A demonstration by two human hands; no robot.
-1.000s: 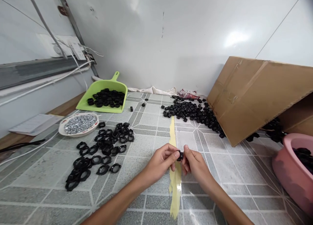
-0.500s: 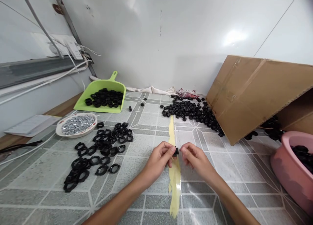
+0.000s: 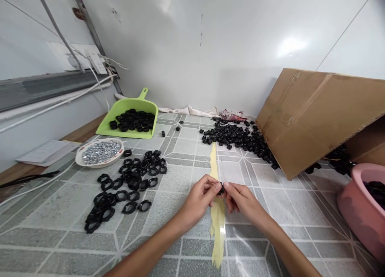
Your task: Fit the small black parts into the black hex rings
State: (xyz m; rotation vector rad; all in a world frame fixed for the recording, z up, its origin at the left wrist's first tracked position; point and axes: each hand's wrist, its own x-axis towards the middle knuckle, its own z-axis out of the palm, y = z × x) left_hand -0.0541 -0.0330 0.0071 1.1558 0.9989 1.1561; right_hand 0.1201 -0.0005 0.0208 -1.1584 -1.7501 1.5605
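Between my two hands is a small black plastic part [image 3: 221, 190], mostly hidden by fingers. My left hand [image 3: 202, 195] pinches it from the left with thumb and forefinger. From the right, the thumb and fingers of my right hand [image 3: 240, 196] close on the same part. Both hands are over a yellow strip [image 3: 217, 229] on the grey tile-patterned surface. To the left lie several loose black rings [image 3: 121, 195], some heaped together. A white dish [image 3: 78, 160] full of small shiny metal pieces [image 3: 102, 152] stands beyond them.
At the back left, a green dustpan [image 3: 117, 104] holds black parts. A heap of small black pieces [image 3: 237, 136] spreads in front of a tilted cardboard box [image 3: 313, 112] on the right. A pink tub [image 3: 355, 201] with black parts stands at the right edge. Cables [image 3: 54, 102] run along the left wall.
My right hand has moved left, and its fingertips now meet the black part that my left hand holds. The whole view has shifted slightly.
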